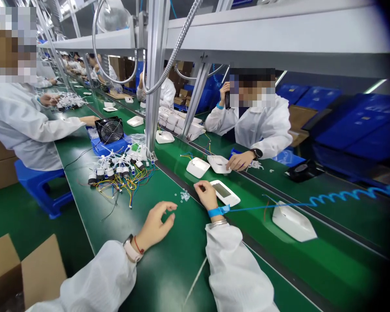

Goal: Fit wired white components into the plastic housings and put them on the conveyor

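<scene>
My left hand [156, 222] hovers over the green bench [162, 264], its thumb and fingers apart with nothing between them. My right hand [208, 194], with a blue strap at the wrist, is at the belt's near edge, thumb and fingertips curled together; whatever they hold, if anything, is too small to make out. Small translucent rings [185, 196] lie in a loose pile between my hands. Just beyond my right hand, a white housing with a grey display [223, 190] rests on the green belt. Motors with coloured wires [117, 171] are heaped to the left.
White shells [197, 167] sit along the belt, one [294, 222] at the right. Across it, a person's hand [240, 160] touches another shell. A black fan [110, 129] stands on a blue bin at the back left. A metal post [156, 82] rises from the bench. Blue coiled cord [347, 196] stretches right.
</scene>
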Demonstrator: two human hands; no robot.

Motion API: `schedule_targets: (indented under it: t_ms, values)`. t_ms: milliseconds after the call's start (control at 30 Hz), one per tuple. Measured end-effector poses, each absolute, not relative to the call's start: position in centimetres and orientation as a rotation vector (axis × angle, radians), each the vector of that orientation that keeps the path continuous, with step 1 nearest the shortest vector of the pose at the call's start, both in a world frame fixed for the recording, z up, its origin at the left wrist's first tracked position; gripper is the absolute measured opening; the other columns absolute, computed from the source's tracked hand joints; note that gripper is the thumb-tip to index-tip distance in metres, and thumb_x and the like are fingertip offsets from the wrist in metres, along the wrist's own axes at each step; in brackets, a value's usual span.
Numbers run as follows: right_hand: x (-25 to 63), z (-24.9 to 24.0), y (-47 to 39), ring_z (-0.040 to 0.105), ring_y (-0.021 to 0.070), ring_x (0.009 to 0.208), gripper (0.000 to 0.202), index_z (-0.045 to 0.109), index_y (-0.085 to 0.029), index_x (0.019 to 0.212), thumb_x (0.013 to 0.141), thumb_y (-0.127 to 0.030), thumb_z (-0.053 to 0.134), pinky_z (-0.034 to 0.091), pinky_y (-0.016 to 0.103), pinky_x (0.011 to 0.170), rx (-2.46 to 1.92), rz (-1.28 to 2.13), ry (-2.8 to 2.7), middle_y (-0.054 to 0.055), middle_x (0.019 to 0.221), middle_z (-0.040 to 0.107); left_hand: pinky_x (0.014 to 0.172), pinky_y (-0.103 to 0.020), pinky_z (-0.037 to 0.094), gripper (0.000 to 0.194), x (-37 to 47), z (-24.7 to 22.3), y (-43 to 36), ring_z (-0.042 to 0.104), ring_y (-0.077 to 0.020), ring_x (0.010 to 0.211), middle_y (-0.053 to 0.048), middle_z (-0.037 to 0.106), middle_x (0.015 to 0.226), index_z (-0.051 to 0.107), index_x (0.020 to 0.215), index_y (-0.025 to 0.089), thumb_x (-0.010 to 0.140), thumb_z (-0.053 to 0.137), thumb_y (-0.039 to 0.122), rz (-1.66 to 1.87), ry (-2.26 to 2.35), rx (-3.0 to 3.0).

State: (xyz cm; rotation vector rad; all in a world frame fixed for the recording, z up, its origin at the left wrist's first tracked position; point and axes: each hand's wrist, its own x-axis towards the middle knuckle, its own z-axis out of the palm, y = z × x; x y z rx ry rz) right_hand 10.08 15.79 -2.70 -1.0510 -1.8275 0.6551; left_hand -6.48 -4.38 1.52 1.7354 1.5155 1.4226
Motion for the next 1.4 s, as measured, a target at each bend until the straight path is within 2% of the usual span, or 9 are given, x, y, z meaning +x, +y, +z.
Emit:
schedule_targets:
  t_ms: [200,400,533,700,867,1033,1133,1300,1400]
  values:
    - [10.1,-3.4,12.9,0.054,0.0222,0.083,0.013,0.062,-0.02,0.063,0.071,-0.029,0.056,0.041,0.039,0.08,-0.985,0.584,-2.087,0.007,0.084,0.058,0.076,-0.029,0.045,0.019,-16.2,2.8,-4.5,0.058,-0.0174,0.088,-0.006,0.064,0.094,0.058,0.094,0.016,0.081,0.048,0.025,1.586,2.02,1.637]
    - [10.2,-3.8,13.4,0.053,0.0246,0.087,0.018,0.061,-0.019,0.065,0.073,-0.031,0.052,0.041,0.042,0.08,-0.951,0.509,-2.196,0.01,0.089,0.057,0.074,-0.029,0.046,0.023,-27.6,4.3,-5.7,0.06,-0.0185,0.084,-0.006,0.065,0.089,0.059,0.091,0.014,0.077,0.048,0.028,1.541,2.554,1.568]
    - [10.5,-4.3,13.5,0.053,0.0244,0.09,0.021,0.061,-0.02,0.068,0.077,-0.033,0.047,0.041,0.041,0.08,-0.946,0.409,-2.301,0.009,0.092,0.057,0.079,-0.032,0.043,0.025,-31.7,5.3,-4.8,0.057,-0.0205,0.086,-0.008,0.063,0.092,0.059,0.093,0.012,0.075,0.049,0.028,1.406,2.737,1.596]
    - [11.0,-4.6,13.6,0.054,0.0247,0.09,0.019,0.06,-0.02,0.068,0.076,-0.033,0.048,0.042,0.04,0.079,-0.911,0.403,-2.313,0.01,0.093,0.057,0.088,-0.035,0.036,0.031,-33.4,6.4,-2.0,0.051,-0.0241,0.097,-0.011,0.061,0.098,0.061,0.097,0.014,0.075,0.054,0.035,1.068,2.758,1.814]
    - [10.6,-4.5,12.9,0.053,0.0245,0.089,0.018,0.058,-0.021,0.068,0.077,-0.031,0.047,0.041,0.041,0.079,-0.966,0.357,-2.287,0.009,0.093,0.058,0.082,-0.036,0.037,0.022,-33.9,6.5,-0.1,0.055,-0.0265,0.088,-0.011,0.065,0.083,0.067,0.085,0.014,0.069,0.061,0.028,0.767,2.672,1.925]
    - [10.0,-4.2,12.1,0.051,0.0243,0.09,0.018,0.058,-0.02,0.07,0.078,-0.03,0.046,0.039,0.04,0.078,-1.042,0.302,-2.272,0.009,0.095,0.058,0.074,-0.028,0.04,0.024,-33.2,7.6,-1.5,0.059,-0.0206,0.078,-0.008,0.068,0.085,0.066,0.092,0.016,0.076,0.053,0.029,0.72,2.568,2.01]
    - [10.0,-4.3,12.1,0.05,0.0246,0.091,0.018,0.058,-0.019,0.071,0.079,-0.03,0.046,0.038,0.04,0.078,-1.054,0.314,-2.249,0.009,0.098,0.057,0.07,-0.025,0.041,0.032,-32.0,9.5,-2.9,0.059,-0.0167,0.072,-0.005,0.067,0.081,0.061,0.101,0.014,0.077,0.053,0.035,0.884,2.566,2.014]
    - [10.0,-4.2,12.0,0.05,0.0249,0.092,0.018,0.056,-0.019,0.072,0.079,-0.03,0.044,0.037,0.04,0.079,-1.054,0.349,-2.193,0.01,0.1,0.056,0.063,-0.022,0.043,0.024,-29.6,14.1,-4.1,0.054,-0.0102,0.062,-0.001,0.064,0.067,0.065,0.081,0.011,0.073,0.062,0.034,1.373,2.418,1.982]
    - [10.2,-4.1,11.5,0.05,0.0251,0.093,0.018,0.055,-0.02,0.073,0.08,-0.03,0.043,0.037,0.041,0.08,-1.042,0.369,-2.165,0.01,0.099,0.055,0.063,-0.021,0.045,0.032,-28.4,17.5,-4.6,0.053,-0.0065,0.063,0.0,0.065,0.074,0.062,0.089,0.008,0.078,0.059,0.037,1.649,2.31,1.92]
